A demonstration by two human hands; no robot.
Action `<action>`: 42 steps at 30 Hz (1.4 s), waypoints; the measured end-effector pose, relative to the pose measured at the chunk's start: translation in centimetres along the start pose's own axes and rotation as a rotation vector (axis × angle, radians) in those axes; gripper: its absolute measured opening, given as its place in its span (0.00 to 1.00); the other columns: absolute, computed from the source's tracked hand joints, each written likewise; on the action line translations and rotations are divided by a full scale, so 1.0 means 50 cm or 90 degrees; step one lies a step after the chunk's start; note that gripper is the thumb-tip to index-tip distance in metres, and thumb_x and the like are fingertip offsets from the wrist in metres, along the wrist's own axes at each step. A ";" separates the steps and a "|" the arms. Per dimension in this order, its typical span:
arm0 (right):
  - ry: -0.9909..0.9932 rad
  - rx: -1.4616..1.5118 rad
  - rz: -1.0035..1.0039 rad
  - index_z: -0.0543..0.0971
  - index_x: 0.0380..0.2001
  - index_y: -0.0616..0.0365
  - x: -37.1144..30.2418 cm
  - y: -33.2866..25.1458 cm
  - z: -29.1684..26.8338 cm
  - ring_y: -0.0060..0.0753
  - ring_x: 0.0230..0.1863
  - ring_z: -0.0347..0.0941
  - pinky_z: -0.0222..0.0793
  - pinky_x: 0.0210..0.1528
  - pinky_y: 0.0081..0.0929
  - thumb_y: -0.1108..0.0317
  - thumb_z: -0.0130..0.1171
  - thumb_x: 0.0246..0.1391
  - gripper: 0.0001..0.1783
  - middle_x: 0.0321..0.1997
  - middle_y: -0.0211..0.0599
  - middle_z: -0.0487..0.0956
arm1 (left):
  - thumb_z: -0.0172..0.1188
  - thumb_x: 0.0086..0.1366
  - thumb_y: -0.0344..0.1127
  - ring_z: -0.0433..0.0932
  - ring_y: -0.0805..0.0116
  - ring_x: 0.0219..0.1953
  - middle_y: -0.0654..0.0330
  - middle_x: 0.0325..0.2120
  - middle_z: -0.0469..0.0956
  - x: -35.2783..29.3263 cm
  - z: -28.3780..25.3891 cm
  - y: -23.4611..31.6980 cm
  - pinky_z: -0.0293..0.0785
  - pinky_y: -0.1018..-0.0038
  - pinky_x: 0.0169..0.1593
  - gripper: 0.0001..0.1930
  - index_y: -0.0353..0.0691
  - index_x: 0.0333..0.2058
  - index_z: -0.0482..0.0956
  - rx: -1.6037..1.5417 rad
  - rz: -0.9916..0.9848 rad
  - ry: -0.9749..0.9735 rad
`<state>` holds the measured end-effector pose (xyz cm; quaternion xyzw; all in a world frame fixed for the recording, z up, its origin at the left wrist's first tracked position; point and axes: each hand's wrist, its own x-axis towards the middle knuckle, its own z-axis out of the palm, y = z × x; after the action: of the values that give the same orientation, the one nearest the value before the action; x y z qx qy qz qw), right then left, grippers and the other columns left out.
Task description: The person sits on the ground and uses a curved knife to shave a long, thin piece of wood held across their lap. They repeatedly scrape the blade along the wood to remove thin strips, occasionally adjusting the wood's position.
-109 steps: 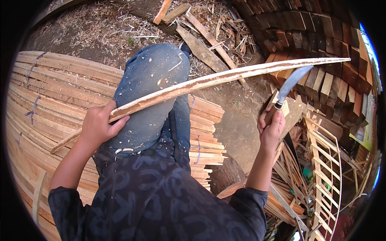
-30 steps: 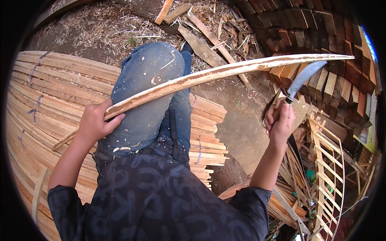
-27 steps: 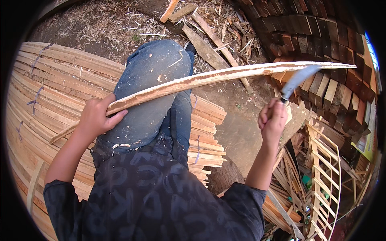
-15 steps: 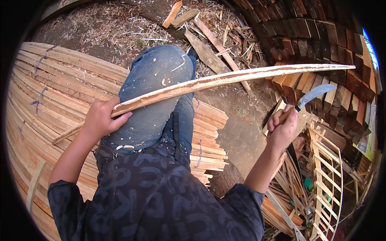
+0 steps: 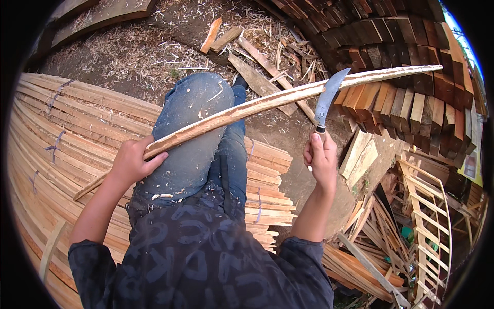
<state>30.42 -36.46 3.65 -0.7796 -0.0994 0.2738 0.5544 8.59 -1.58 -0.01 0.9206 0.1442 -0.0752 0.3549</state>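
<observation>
Out in the yard now, bare brown ground (image 5: 118, 56) thick with pale shavings, and scrap boards (image 5: 260, 85) lying loose just past the knee. Along the left, a broad spread of wooden slats (image 5: 77, 136), bound in bundles with thin ties (image 5: 55, 148). Up at the right, a big stack of planks (image 5: 406, 38) shows its cut ends; below it, a ladder-like wooden frame (image 5: 424, 221) beside a heap of thin offcuts (image 5: 360, 262).

And here's the long wooden pole (image 5: 247, 110), lying slantwise over the blue-jeaned thigh (image 5: 193, 139), its low end above the slats, its slim end reaching in front of the plank stack. The left hand (image 5: 133, 160) pinches it near the low end, thumb against fingers. The right hand (image 5: 321, 157) is closed round the handle of a curved knife (image 5: 331, 95), blade up and crossing the pole; whether the edge touches the wood, I can't tell.

Now the change: half a second ago that knife was farther right, below the pole and clear of it; it has swung left, blade now standing steeper. The left hand keeps its grip, and more of a heavy beam (image 5: 103, 21) has come into view at the upper left.
</observation>
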 end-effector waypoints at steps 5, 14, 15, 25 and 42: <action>-0.026 0.071 0.003 0.63 0.30 0.55 0.006 0.006 0.000 0.13 0.12 0.56 0.51 0.12 0.13 0.60 0.44 0.66 0.13 0.14 0.27 0.64 | 0.67 0.52 0.46 0.76 0.44 0.21 0.44 0.15 0.74 0.001 0.000 0.005 0.72 0.60 0.28 0.18 0.35 0.29 0.77 0.022 -0.014 -0.016; -0.107 -0.082 0.049 0.66 0.29 0.55 0.013 -0.025 -0.008 0.21 0.13 0.62 0.58 0.15 0.22 0.54 0.48 0.64 0.17 0.14 0.32 0.65 | 0.67 0.51 0.46 0.76 0.44 0.21 0.44 0.15 0.74 -0.004 0.006 0.008 0.72 0.60 0.28 0.18 0.34 0.29 0.78 0.026 -0.002 0.006; -0.261 -0.239 -0.045 0.68 0.28 0.57 -0.004 -0.025 0.028 0.26 0.15 0.64 0.59 0.19 0.27 0.54 0.49 0.63 0.18 0.14 0.36 0.66 | 0.67 0.51 0.46 0.76 0.44 0.21 0.44 0.15 0.74 0.005 0.000 0.007 0.72 0.60 0.28 0.18 0.34 0.28 0.78 0.033 0.009 0.012; -0.433 -0.196 0.118 0.76 0.28 0.65 -0.010 -0.015 0.017 0.23 0.20 0.57 0.59 0.24 0.29 0.56 0.54 0.61 0.20 0.15 0.33 0.64 | 0.67 0.51 0.47 0.76 0.44 0.22 0.44 0.15 0.74 0.002 -0.005 0.008 0.72 0.60 0.28 0.18 0.35 0.29 0.78 0.021 -0.017 -0.010; 0.079 0.032 -0.005 0.74 0.37 0.62 -0.186 0.105 0.304 0.30 0.26 0.74 0.68 0.31 0.25 0.64 0.61 0.55 0.12 0.25 0.38 0.77 | 0.61 0.60 0.41 0.67 0.75 0.22 0.60 0.16 0.72 0.020 0.010 -0.009 0.66 0.73 0.27 0.17 0.29 0.34 0.78 -0.131 -0.026 -0.099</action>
<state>13.73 -30.33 -1.82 -0.7805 -0.0605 0.2251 0.5800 9.37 -1.39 -0.89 0.8676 0.1416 -0.1383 0.4562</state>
